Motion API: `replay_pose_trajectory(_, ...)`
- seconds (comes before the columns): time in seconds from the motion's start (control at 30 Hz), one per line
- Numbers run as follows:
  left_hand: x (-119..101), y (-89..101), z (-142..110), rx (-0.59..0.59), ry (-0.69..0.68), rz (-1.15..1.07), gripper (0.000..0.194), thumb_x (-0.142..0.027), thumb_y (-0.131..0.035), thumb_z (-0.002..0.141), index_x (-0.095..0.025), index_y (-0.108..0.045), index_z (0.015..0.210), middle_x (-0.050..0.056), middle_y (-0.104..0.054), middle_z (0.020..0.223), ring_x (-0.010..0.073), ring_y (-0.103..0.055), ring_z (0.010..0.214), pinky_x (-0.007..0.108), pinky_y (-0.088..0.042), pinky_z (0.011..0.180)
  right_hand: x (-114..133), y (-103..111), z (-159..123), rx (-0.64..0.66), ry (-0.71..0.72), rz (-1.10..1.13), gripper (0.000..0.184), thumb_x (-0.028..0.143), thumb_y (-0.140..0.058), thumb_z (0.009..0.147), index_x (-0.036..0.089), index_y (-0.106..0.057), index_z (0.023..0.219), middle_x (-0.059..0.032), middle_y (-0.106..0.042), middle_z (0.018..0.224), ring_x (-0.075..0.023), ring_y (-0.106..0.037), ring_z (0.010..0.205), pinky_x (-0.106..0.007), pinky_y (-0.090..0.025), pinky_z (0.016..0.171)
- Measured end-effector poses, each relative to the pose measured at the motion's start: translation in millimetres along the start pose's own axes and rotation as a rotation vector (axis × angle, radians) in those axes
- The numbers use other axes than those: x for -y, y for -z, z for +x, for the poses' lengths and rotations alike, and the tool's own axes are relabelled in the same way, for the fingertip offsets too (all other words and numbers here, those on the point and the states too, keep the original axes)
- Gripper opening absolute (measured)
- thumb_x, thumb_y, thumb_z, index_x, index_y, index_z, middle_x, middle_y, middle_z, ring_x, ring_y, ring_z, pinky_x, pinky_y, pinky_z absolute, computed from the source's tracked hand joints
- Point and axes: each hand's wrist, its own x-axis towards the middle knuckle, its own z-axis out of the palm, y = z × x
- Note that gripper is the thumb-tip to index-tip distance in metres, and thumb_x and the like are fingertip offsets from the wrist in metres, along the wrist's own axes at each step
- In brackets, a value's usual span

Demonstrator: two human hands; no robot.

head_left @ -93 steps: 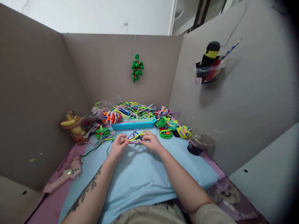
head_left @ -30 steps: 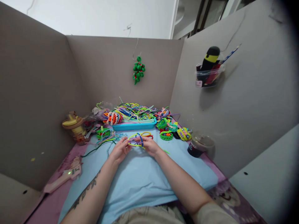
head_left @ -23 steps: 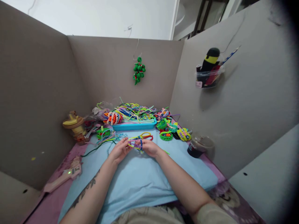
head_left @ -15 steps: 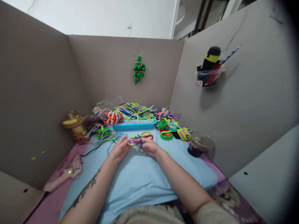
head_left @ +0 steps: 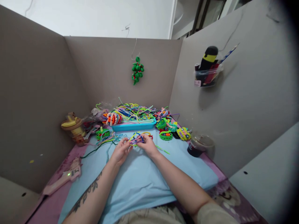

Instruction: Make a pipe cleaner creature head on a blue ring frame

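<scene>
Between my two hands, over the blue cloth [head_left: 140, 174], is a loose bundle of bent pipe cleaners [head_left: 135, 138] in yellow, purple and blue. My left hand [head_left: 121, 150] pinches the bundle's left side with thumb and fingers. On the opposite side, my right hand [head_left: 147, 145] is closed on the blue and purple strands. My fingertips partly hide where the strands cross. A red and orange strand shows just behind my right hand. Light blue and dark green pipe cleaners [head_left: 100, 148] lie on the cloth left of my left hand.
A blue tray [head_left: 134, 126] heaped with pipe cleaners stands at the back. Finished fuzzy figures [head_left: 166, 135] sit right of it, near a dark lidded cup [head_left: 198, 146]. At left are a pink glue gun [head_left: 64, 179] with a green light and a yellow-brown cup [head_left: 74, 127]. Grey panels enclose three sides.
My right hand has shifted slightly, its fingers now more bent around the strands. The blue strand has turned from upright to an arch over the bundle. The view has moved slightly.
</scene>
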Motion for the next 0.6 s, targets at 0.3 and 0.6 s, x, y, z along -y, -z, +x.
replay_pose_trajectory(0.3,3,-16.3,-9,0.056,-0.056,0.108,0.031,-0.020,-0.075,0.063,-0.019,-0.051,0.083,-0.002,-0.062,0.071,0.0089,-0.059,0.065,0.020,-0.047,0.066,1,3,-2,-0.390,0.141,-0.339,0.033,0.015,-0.052,0.065,0.020,-0.052,0.098,-0.0002,-0.056,0.075,-0.0152,-0.054,0.068,-0.028,-0.044,0.066)
replay_pose_trajectory(0.6,0,0.7,2,-0.013,0.006,0.016,0.038,-0.016,-0.076,0.062,-0.020,-0.051,0.090,0.000,-0.066,0.077,0.0106,-0.062,0.067,0.022,-0.049,0.066,6,3,0,-0.023,0.012,0.097,0.041,0.020,-0.067,0.058,0.021,-0.053,0.096,-0.0008,-0.063,0.080,-0.0176,-0.059,0.079,-0.030,-0.046,0.072)
